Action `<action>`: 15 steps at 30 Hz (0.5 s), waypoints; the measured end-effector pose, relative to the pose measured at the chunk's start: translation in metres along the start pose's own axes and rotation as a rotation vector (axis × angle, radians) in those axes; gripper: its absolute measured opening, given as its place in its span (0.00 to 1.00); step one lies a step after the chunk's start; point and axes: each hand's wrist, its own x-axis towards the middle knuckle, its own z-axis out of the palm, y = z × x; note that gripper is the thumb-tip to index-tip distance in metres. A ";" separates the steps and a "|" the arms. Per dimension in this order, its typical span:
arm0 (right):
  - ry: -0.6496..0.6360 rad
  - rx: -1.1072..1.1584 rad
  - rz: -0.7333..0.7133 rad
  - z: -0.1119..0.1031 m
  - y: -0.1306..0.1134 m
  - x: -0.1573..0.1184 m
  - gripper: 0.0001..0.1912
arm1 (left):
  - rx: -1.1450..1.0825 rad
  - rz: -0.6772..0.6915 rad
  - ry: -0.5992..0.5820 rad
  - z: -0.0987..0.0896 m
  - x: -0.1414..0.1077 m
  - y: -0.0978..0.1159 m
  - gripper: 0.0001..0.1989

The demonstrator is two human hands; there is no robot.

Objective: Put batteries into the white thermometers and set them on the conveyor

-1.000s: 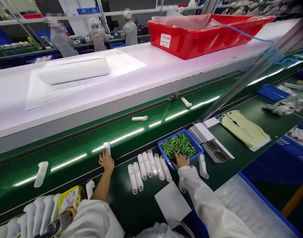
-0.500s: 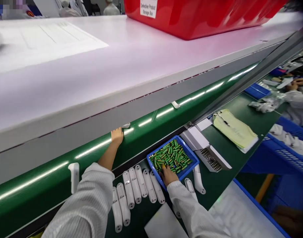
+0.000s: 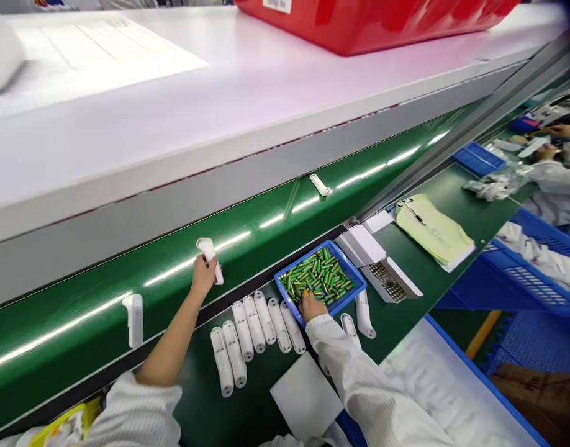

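My left hand is closed on a white curved plastic housing above the green belt. At the near edge of a blue tray, my right hand reaches in among green batteries; its fingers are bent, and what they hold is too small to make out. Several white housings lie side by side left of the tray. Two more housings sit to its right, one beside the tray's corner. Other housings rest on the belt, one at the left and one farther back.
A red box stands on the white shelf above the belt. Right of the tray are an open battery box and yellow papers. A co-worker's hands show at the far right.
My left hand has lifted a housing off the belt and drawn it nearer. My right hand stays in the tray. The far housing on the belt has shifted left, and the view has tilted down.
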 end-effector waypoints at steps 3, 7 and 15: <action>0.073 0.137 -0.016 -0.011 0.003 -0.006 0.11 | -0.235 -0.094 -0.034 -0.030 -0.072 -0.006 0.16; 0.148 0.431 -0.113 -0.027 0.009 -0.023 0.13 | -0.496 -0.178 0.001 -0.066 -0.163 -0.014 0.20; 0.120 1.100 -0.492 -0.044 -0.012 -0.096 0.30 | -1.013 -0.335 -0.033 -0.095 -0.254 -0.019 0.30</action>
